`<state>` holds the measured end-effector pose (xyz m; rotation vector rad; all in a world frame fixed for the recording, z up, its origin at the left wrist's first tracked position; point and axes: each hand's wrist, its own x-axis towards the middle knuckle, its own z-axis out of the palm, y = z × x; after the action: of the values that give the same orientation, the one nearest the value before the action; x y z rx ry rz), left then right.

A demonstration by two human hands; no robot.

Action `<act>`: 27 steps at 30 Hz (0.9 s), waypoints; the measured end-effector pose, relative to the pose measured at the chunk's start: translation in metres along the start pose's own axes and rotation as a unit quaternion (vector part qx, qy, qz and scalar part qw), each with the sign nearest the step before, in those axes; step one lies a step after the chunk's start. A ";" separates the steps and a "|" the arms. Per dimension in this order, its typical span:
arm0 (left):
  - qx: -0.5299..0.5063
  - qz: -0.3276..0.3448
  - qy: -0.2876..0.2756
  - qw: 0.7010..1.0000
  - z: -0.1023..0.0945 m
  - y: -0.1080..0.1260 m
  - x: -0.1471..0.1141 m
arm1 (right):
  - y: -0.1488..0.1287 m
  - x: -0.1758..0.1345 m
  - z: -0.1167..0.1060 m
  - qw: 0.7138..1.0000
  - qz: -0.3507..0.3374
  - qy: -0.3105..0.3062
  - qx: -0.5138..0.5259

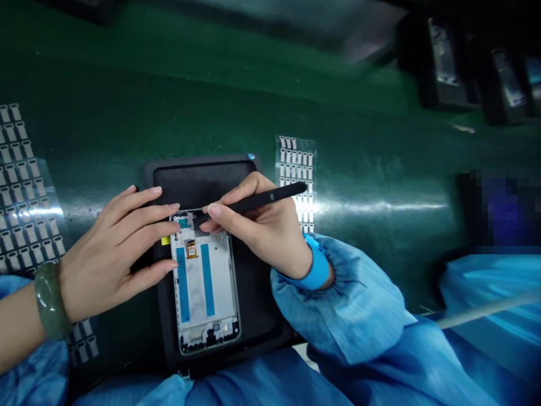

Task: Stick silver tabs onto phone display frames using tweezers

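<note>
A phone frame (196,287), silvery with two blue strips and a small orange flex cable (192,250), lies in a black tray (262,293). My left hand (122,242) rests at the frame's left edge, fingers spread, fingertips touching the rim. My right hand (262,225) is closed around black tweezers (270,196), held slanting down to the left. The tweezers' tips are over the upper part of the frame, by a small grey piece; whether they grip it I cannot tell. A yellow tab (165,241) shows beside the left fingers.
Clear sheets of small grey parts lie on the green mat, one at left (25,197) and one behind my right hand (295,163). Black holders with phone frames (443,53) stand at the far right. A blue sleeve (499,282) of another person shows at right.
</note>
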<state>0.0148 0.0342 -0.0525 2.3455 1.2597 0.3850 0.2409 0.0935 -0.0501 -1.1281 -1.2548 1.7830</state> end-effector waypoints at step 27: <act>0.046 0.050 0.020 0.997 0.000 -0.004 0.002 | 0.006 0.002 -0.002 0.999 -0.029 -0.018 -0.011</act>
<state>0.0137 0.0378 -0.0545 2.4971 1.2040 0.4175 0.2413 0.0939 -0.0567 -1.0655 -1.3180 1.7575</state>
